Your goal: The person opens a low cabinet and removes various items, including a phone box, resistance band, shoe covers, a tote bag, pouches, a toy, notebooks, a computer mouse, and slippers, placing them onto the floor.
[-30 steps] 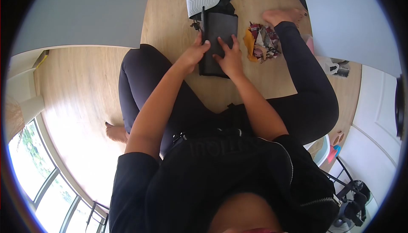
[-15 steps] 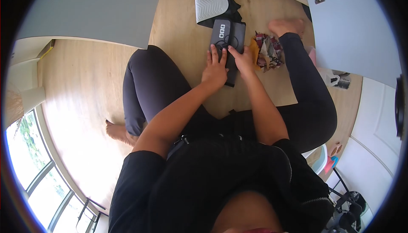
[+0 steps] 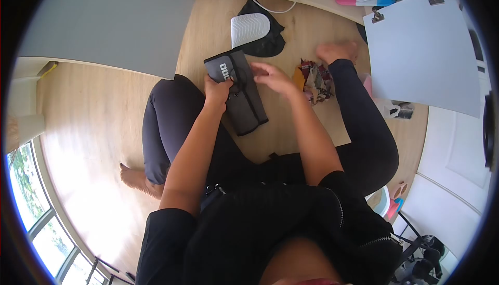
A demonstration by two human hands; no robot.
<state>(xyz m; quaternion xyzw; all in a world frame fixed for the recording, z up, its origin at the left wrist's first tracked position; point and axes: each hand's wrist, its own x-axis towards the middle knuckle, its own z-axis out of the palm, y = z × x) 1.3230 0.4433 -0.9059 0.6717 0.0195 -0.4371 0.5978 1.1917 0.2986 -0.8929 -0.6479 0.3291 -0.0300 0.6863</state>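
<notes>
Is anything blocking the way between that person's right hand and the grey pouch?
Nothing visible does. The right hand is at the right edge of the grey pouch, though whether it touches is unclear. The left hand holds the opposite side, out of the way.

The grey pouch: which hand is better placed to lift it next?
Left hand, probably: it grips the pouch near the white letters; the right hand is open beside it, not gripping.

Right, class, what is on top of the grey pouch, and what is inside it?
The left hand holds the grey pouch, its thumb lying on top near the white marking. The pouch is folded over, so anything inside is covered and cannot be seen.
</notes>
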